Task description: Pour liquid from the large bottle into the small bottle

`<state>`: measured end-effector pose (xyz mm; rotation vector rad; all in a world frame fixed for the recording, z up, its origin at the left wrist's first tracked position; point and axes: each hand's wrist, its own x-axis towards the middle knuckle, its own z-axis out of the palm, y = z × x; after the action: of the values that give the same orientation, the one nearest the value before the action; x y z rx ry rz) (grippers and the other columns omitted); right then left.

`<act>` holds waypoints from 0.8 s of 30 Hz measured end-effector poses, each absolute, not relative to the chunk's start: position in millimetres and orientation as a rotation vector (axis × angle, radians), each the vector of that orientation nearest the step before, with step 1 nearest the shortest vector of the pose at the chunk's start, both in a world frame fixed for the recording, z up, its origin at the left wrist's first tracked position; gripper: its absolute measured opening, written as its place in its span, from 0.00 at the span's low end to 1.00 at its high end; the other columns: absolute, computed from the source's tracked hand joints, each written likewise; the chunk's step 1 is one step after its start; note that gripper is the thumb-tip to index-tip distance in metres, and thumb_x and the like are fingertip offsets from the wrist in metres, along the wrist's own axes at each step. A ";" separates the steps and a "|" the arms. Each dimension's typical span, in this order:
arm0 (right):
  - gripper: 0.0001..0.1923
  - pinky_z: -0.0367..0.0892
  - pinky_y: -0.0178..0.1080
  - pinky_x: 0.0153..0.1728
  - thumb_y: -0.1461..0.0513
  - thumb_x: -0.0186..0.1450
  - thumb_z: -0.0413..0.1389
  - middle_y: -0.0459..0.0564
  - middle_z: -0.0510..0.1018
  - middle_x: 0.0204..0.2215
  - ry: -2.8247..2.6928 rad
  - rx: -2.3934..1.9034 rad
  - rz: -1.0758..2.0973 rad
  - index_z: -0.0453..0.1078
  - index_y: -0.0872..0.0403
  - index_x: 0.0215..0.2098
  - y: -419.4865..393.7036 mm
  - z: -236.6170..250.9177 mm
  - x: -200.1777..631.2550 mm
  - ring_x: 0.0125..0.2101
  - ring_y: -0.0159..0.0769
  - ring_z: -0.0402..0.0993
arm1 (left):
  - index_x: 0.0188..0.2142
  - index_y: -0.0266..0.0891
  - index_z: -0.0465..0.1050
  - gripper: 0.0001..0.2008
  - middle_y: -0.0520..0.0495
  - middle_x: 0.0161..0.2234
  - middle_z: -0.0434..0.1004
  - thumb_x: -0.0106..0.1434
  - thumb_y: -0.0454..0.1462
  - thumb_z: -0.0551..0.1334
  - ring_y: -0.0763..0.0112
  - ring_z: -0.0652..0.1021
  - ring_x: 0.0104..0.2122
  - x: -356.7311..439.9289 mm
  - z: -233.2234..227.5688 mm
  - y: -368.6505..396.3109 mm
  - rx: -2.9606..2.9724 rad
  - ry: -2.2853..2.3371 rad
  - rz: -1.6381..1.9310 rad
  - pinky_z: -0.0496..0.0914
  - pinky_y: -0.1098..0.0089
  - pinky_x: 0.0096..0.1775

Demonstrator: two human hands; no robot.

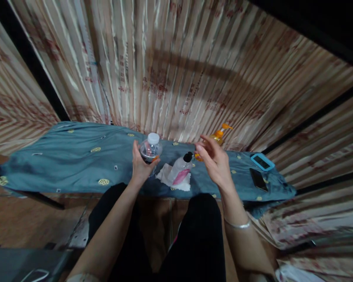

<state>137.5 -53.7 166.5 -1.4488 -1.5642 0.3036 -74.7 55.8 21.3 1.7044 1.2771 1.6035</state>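
Left hand [142, 164] closed round a clear bottle [151, 149], white cap on, near the middle of the table [79, 164]. Fingers and thumb cover much of its lower part. Something dark shows low inside; contents hard to make out. A small orange patch by the fingertips, nature unclear. Cannot tell whether the bottle's base rests on the cloth or is raised.

Right hand [214, 158] raised, fingers loosely spread, thumb apart, no object seen in the grasp. It overlaps the orange bottle [218, 135], which is toward the far edge; pump head and a low sliver show, the middle is hidden. Contact between the two: cannot tell.

Between the hands, close to the near edge: pump bottle [181, 170], black head, pink label, on a crumpled white tissue [164, 175]. Label too blurred to read. It slants in view; cannot tell if truly tilted.

Toward the right end: blue device [262, 161] by the far corner, dark screen; black phone [258, 179] just beside it, nearer the near edge.

Pleated curtain [164, 58] behind, print illegible. Both forearms run off the bottom; black-clad knees sit at the near edge.
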 end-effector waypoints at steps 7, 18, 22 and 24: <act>0.28 0.72 0.53 0.46 0.52 0.67 0.50 0.65 0.76 0.52 -1.422 -1.870 0.516 0.61 0.58 0.60 -88.2 17.2 184.3 0.43 0.49 0.80 | 0.68 0.36 0.41 0.53 0.28 0.69 0.44 0.54 0.51 0.69 0.43 0.46 0.69 -73.2 46.5 15.6 2.164 1.172 1.708 0.44 0.43 0.66; 0.26 0.58 0.53 0.61 0.65 0.60 0.58 0.68 0.64 0.62 -1.590 -2.023 0.387 0.67 0.60 0.57 -18.1 -39.5 177.2 0.63 0.55 0.60 | 0.67 0.41 0.44 0.55 0.33 0.65 0.57 0.45 0.37 0.74 0.46 0.61 0.65 2.4 -15.1 -3.5 1.798 1.062 1.095 0.55 0.46 0.64; 0.17 0.62 0.51 0.57 0.68 0.58 0.55 0.68 0.70 0.58 -1.540 -1.934 0.368 0.74 0.60 0.46 -17.2 -54.2 173.8 0.60 0.53 0.65 | 0.64 0.40 0.52 0.49 0.37 0.60 0.66 0.45 0.34 0.72 0.50 0.68 0.61 17.2 -13.8 2.6 1.636 1.106 1.102 0.61 0.50 0.61; 0.13 0.64 0.49 0.55 0.68 0.57 0.53 0.64 0.74 0.54 -1.509 -1.880 0.363 0.75 0.58 0.40 -18.1 -57.0 173.5 0.56 0.50 0.69 | 0.62 0.38 0.56 0.44 0.39 0.55 0.72 0.46 0.33 0.71 0.52 0.72 0.57 22.4 -12.4 4.1 1.594 1.126 1.124 0.64 0.52 0.59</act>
<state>173.5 -18.1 -57.0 -1.8796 -1.5088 0.3627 22.4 4.1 -12.4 1.5940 1.1258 1.1240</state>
